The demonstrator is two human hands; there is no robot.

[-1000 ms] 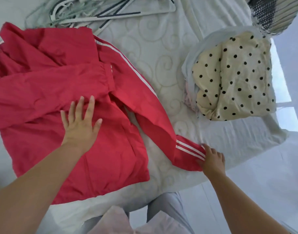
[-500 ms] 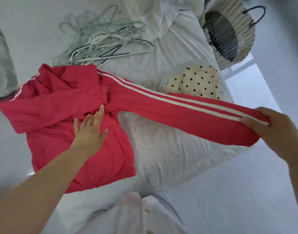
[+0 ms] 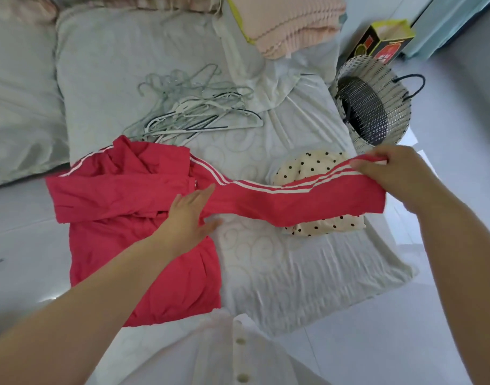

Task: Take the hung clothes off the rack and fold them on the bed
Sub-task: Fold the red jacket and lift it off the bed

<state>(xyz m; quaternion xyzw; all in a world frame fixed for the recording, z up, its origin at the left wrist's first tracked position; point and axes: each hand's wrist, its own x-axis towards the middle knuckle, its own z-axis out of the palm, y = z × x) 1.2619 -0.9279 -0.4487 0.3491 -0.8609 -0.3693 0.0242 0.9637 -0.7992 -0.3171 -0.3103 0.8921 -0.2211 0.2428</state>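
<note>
Sleeve-folding stage, by the look of it. Pinning the red jacket [image 3: 121, 218] flat on the bed [image 3: 266, 273] with the left hand [image 3: 189, 218], fingers straight and close together, thumb out, palm down at the armpit seam. Likely done to fix a crease line and keep the jacket body from sliding.

Stretching the sleeve [image 3: 280, 201] taut out to the side with the right hand [image 3: 399, 176], fingers [image 3: 367, 169] curled and pinching the cuff, lifted over the polka-dot garment [image 3: 316, 165] folded just beside. Probably pulled straight so as to swing back across the chest without wrinkles.

Heaped farther up the bed, clear of the folding area: empty hangers [image 3: 193, 115]. Beside the far corner of the bed: woven basket [image 3: 377, 107], perhaps for the finished pile. Beyond it, black-and-yellow box [image 3: 382, 43] with a red label, print too small to read. On the jacket, three white stripes down the sleeve; no brand name or logo legible.
</note>
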